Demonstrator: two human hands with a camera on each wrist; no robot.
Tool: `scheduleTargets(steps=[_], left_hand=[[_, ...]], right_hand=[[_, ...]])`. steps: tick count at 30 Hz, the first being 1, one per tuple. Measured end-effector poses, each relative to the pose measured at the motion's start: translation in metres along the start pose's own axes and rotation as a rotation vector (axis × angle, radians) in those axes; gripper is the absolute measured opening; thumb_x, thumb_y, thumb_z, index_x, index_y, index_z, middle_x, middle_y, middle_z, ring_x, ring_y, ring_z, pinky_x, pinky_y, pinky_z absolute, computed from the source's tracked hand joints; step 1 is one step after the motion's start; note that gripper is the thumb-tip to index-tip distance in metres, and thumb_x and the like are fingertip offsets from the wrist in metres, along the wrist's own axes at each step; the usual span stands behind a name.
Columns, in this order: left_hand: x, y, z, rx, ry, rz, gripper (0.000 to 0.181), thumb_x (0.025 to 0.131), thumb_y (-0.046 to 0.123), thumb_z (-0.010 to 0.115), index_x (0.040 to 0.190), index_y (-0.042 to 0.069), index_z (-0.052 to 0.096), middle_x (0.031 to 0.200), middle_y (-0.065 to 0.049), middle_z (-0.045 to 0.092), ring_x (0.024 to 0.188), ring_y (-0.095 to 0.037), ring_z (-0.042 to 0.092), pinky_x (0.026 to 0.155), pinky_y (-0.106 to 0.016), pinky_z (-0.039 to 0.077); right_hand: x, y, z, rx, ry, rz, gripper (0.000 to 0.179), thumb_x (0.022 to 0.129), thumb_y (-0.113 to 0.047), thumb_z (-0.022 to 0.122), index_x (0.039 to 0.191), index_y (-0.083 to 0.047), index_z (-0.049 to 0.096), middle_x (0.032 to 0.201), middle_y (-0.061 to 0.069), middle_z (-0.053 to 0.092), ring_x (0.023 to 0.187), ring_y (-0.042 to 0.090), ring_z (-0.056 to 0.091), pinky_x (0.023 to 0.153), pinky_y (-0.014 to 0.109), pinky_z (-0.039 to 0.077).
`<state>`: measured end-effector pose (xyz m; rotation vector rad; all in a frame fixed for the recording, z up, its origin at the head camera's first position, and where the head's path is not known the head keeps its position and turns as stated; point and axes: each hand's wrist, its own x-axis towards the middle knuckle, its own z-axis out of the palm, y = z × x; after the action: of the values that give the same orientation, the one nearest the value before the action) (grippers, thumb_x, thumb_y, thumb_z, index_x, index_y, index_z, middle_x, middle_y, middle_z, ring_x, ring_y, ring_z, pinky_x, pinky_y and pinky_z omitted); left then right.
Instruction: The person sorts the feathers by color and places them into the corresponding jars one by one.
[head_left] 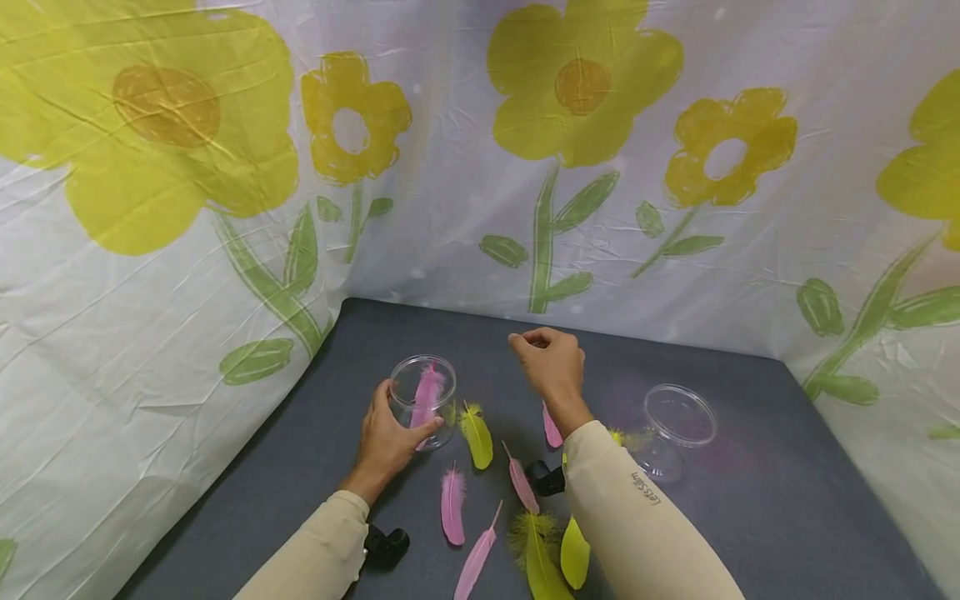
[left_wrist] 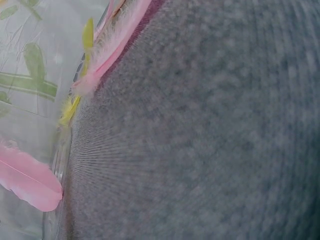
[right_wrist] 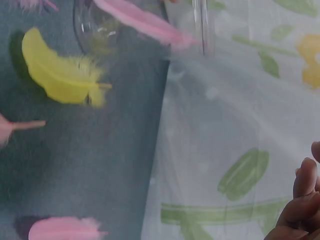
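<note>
My left hand (head_left: 395,433) grips a clear plastic jar (head_left: 432,439) around its side, thumb across the front. A pink feather (head_left: 427,392) stands upright inside, its fluffy end near the open rim. In the right wrist view the same pink feather (right_wrist: 145,21) shows through the jar wall. My right hand (head_left: 553,362) is raised to the right of the jar, fingers loosely bent, with nothing visible between them; its fingertips also appear in the right wrist view. Beside the jar lies a yellow feather (head_left: 477,436). The left hand is out of the left wrist view.
Pink feathers (head_left: 452,505) and yellow feathers (head_left: 542,562) lie scattered on the dark table (head_left: 787,500). A second clear jar (head_left: 660,458) stands at the right, partly behind the right sleeve. A flower-printed curtain (head_left: 450,208) rises along the table's back and left edges.
</note>
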<state>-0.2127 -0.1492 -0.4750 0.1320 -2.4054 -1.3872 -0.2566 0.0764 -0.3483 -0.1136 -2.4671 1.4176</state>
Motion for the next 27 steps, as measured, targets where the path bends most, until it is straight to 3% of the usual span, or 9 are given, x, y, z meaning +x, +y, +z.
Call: scheduleTargets(steps=[10,27], left_hand=[[0.001,-0.002,0.001,-0.009,-0.006,0.003,0.104,0.065,0.036,0.090,0.143,0.004,0.030,0.139,-0.021,0.041,0.127,-0.038,0.040,0.102,-0.056,0.032],[0.000,-0.002,0.002,0.007,-0.001,0.001,0.101,0.066,0.036,0.089,0.142,0.005,0.030,0.139,-0.021,0.041,0.127,-0.040,0.041,0.102,-0.058,0.032]], right_hand=[[0.006,0.017,-0.020,0.016,0.024,0.024,0.025,0.084,-0.038,0.072,0.089,-0.013,0.075,0.079,0.002,0.067,0.075,0.022,0.059,0.065,0.039,0.048],[0.016,0.040,-0.037,-0.003,0.065,0.063,0.028,0.084,-0.038,0.072,0.089,-0.011,0.075,0.080,0.004,0.068,0.080,0.023,0.059,0.069,0.040,0.048]])
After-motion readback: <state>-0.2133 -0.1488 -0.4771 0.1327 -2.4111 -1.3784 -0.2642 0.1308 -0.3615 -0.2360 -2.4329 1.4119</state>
